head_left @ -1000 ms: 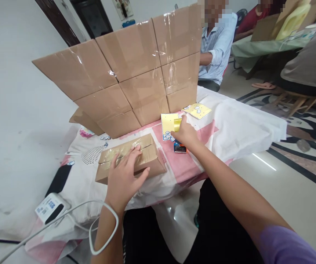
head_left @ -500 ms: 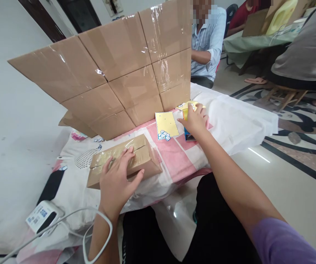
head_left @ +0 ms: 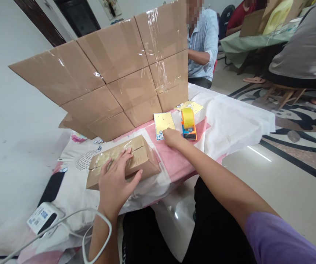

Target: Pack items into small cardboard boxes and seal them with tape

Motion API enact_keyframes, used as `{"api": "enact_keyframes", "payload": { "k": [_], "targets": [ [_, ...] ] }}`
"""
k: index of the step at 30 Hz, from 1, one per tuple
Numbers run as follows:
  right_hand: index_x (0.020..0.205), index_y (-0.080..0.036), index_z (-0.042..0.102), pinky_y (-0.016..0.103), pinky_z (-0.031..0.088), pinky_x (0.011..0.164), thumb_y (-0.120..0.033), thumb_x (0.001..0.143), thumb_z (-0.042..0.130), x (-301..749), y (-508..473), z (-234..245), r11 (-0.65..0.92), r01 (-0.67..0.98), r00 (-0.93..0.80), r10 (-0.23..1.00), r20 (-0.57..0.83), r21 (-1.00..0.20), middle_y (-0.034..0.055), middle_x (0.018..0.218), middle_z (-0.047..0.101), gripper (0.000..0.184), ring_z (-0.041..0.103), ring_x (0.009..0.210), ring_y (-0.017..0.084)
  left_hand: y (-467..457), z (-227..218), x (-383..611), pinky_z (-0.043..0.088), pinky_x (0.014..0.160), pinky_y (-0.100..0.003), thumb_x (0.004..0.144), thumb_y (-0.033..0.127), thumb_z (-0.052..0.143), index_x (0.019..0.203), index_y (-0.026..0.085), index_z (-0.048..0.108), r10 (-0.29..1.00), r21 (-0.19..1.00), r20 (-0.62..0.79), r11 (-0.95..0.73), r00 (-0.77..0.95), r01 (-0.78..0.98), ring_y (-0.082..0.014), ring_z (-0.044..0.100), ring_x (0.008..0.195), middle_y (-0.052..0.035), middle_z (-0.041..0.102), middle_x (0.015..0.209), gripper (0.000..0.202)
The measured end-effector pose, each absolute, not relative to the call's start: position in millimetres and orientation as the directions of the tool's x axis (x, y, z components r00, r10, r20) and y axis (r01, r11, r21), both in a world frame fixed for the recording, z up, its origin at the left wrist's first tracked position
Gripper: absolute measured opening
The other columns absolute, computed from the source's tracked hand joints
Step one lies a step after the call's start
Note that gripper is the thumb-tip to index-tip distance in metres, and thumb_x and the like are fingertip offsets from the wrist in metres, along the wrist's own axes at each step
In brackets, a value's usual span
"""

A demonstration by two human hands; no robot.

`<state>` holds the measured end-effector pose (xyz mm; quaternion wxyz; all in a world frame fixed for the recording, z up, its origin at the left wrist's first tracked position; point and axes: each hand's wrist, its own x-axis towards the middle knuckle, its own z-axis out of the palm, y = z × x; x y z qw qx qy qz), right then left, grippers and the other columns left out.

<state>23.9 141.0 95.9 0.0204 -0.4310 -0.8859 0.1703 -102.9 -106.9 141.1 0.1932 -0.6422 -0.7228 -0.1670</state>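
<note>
One white device (head_left: 44, 218): lies at the cloth's near left edge, printed squares and a black patch on its top.
Cardboard panel (head_left: 127, 86): stands tilted along the far side of the table, creased into sections, with shiny tape across them.
Left hand (head_left: 115, 183): fingers spread over the top of the box, thumb held apart toward its near side; a pale cable (head_left: 89, 209) loops across the forearm.
Taped box (head_left: 144, 156): small, brown, lying under that hand, in front of the panel.
Yellow card (head_left: 164, 120): flat on the pink-and-white cloth (head_left: 229, 110), close by the panel's foot.
Right hand (head_left: 172, 138): fingers curled in at the card's lower edge; I cannot tell whether they pinch it or merely touch it.
Tape dispenser (head_left: 188, 123): orange and blue with a yellow roll, just right of the right hand, clear of its fingers.
Second yellow card (head_left: 198, 107): partly behind the dispenser.
Person in pale blue (head_left: 209, 40): sits beyond the panel's right edge.
</note>
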Motion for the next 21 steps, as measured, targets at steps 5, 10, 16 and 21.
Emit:
{"api": "enact_keyframes", "payload": {
  "k": [5,10,16,21],
  "targets": [
    [0.12,-0.01,0.064,0.033,0.05,0.088,-0.008,0.091,0.048,26.6,148.5,92.6,0.556,0.753,-0.607,0.794,-0.045,-0.353,0.0236,0.117,0.065,0.033,0.065,0.111,0.03,-107.0,140.6,-102.5,0.03,0.112,-0.045,0.09,0.041,0.058,0.13,0.027,0.048,0.863,-0.009,0.493,0.127,-0.106,0.992,-0.0278,0.052,0.135,-0.0066,0.058,0.144,0.044],
    [0.112,-0.01,0.068,0.027,0.048,0.085,-0.003,0.09,0.046,30.2,161.0,88.9,0.571,0.715,-0.624,0.782,-0.001,-0.403,0.019,0.116,0.066,0.032,0.066,0.106,0.024,-107.3,141.0,-102.3,0.031,0.111,-0.045,0.09,0.041,0.058,0.13,0.026,0.048,0.864,-0.016,0.493,0.122,-0.098,0.992,-0.0275,0.052,0.135,-0.0059,0.058,0.143,0.045],
    [0.111,-0.008,0.067,0.024,0.046,0.086,-0.005,0.093,0.044,34.7,169.2,85.5,0.591,0.678,-0.646,0.763,0.03,-0.437,0.0182,0.117,0.064,0.029,0.064,0.105,0.022,-106.9,140.4,-102.4,0.032,0.11,-0.045,0.09,0.042,0.058,0.128,0.026,0.048,0.863,-0.02,0.496,0.122,-0.096,0.992,-0.0276,0.052,0.134,-0.0062,0.058,0.144,0.042],
    [0.119,-0.008,0.059,0.024,0.048,0.081,0.0,0.089,0.044,33.2,165.0,80.3,0.597,0.681,-0.649,0.76,0.029,-0.425,0.019,0.121,0.062,0.035,0.066,0.101,0.022,-107.1,139.8,-102.7,0.033,0.11,-0.046,0.09,0.04,0.058,0.128,0.026,0.049,0.859,-0.028,0.505,0.118,-0.088,0.993,-0.0289,0.052,0.134,-0.0083,0.057,0.144,0.041]
  ]
}}
